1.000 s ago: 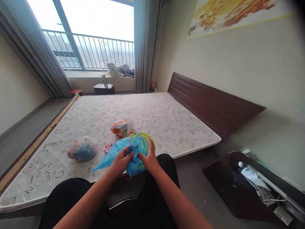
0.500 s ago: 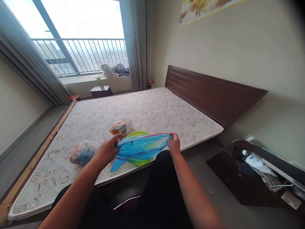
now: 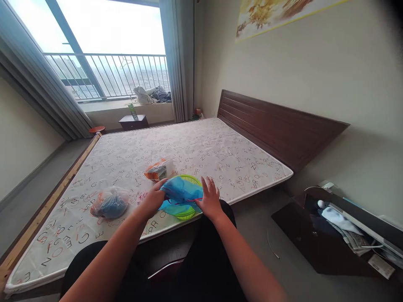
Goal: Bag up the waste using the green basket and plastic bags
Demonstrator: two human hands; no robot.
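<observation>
Over the green basket (image 3: 188, 215), the blue bag (image 3: 181, 190) – stretched earlier – bunches between gripping left hand (image 3: 154, 200) and splayed right hand (image 3: 210, 202).

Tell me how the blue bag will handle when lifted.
Probably floppy: the blue bag wrinkles and folds beside the left hand. Likely light for its size, since its plastic looks thin. Its red string might snag on the openwork green basket against it.
</observation>
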